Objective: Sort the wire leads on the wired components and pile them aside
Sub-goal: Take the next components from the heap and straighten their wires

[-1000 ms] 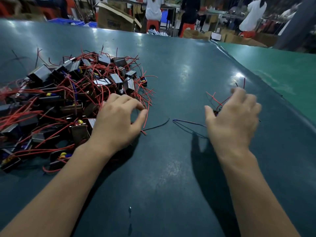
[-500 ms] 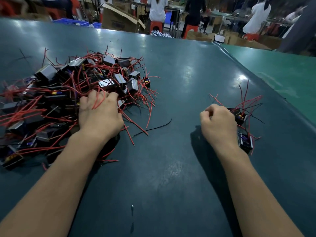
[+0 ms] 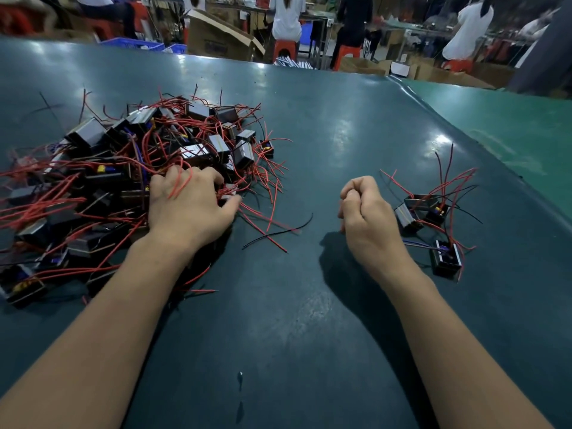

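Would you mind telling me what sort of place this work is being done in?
Most likely a factory assembly floor. A heap of small black boxy components with red wire leads lies on a long dark green worktable, and behind it people sit on red plastic stools among brown cardboard cartons.

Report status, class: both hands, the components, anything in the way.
Left hand digging into big tangled pile, grip unclear. Right hand curled, apparently empty. Small sorted pile to its right. Loose black wire between hands.

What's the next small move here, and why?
Probably lift one component out with the left hand: its fingers are already dug into the big tangled pile, while the right hand is curled and apparently empty beside the small sorted pile.
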The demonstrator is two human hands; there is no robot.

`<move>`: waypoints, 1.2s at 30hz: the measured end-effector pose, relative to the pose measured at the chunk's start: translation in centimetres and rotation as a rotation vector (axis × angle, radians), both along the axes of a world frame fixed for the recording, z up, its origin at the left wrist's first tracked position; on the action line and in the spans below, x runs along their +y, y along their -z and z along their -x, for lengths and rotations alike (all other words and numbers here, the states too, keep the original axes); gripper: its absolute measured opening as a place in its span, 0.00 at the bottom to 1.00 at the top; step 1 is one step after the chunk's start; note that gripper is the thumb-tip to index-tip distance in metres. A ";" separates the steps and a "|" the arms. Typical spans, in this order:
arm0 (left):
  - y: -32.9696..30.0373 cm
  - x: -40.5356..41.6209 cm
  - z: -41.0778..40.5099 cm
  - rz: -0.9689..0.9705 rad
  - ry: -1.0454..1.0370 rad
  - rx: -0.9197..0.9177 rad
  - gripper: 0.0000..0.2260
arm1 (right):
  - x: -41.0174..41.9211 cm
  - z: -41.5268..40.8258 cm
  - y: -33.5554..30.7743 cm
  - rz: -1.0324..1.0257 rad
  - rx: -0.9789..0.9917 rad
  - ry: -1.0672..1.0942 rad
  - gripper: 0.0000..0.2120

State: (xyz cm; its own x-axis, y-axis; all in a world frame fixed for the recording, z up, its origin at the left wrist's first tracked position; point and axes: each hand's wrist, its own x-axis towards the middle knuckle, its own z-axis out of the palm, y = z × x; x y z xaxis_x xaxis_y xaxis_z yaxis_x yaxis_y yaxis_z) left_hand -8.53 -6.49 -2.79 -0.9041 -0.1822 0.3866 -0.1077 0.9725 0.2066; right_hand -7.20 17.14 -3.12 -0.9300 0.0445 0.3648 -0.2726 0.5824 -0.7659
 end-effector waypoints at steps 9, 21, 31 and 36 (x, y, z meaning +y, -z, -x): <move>0.2 0.4 -0.2 0.048 0.080 0.037 0.12 | -0.4 -0.9 -1.4 0.495 -0.182 -0.322 0.17; 0.6 1.2 1.1 0.165 -0.150 -0.079 0.20 | -0.9 -1.1 -1.1 0.407 -0.310 -0.322 0.05; -0.9 1.9 -1.8 -0.347 0.296 0.469 0.13 | -0.8 -1.0 -1.1 0.433 -0.389 -0.318 0.05; -1.7 4.0 -3.5 -0.416 0.677 0.548 0.09 | -1.3 -1.4 -1.3 0.584 -0.381 -0.576 0.19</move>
